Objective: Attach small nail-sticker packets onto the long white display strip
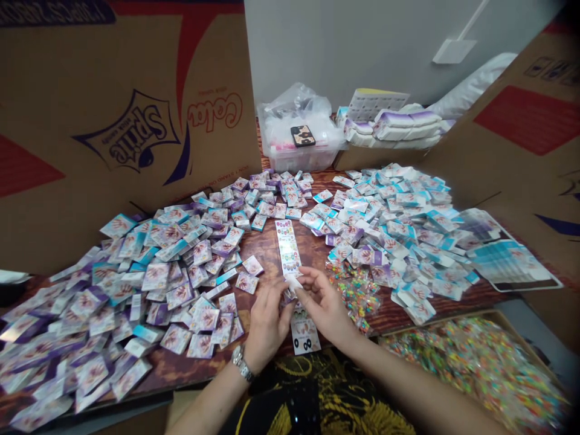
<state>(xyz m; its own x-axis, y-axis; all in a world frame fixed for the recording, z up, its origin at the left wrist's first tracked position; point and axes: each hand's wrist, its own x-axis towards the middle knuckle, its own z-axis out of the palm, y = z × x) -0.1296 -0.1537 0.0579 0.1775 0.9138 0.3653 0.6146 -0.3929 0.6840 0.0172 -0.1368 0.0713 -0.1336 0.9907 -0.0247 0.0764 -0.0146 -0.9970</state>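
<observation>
My left hand (268, 320), with a metal watch on its wrist, and my right hand (327, 305) come together at the table's middle. Between their fingertips is a small white box (293, 283), partly covered by the fingers. Both hands are closed on it. Beneath the hands runs a long white strip (287, 241) printed with rows of small coloured pictures; its near end (304, 335) shows below them. Small clear packets of colourful candy (356, 293) lie just right of my right hand.
Small printed boxes (174, 275) pile up on the left, and flatter cartons (399, 223) on the right. Large cardboard boxes (131, 78) flank the table. A plastic tub (301, 158) with a phone (302, 136) stands behind. More candy packets (471, 362) fill a box at lower right.
</observation>
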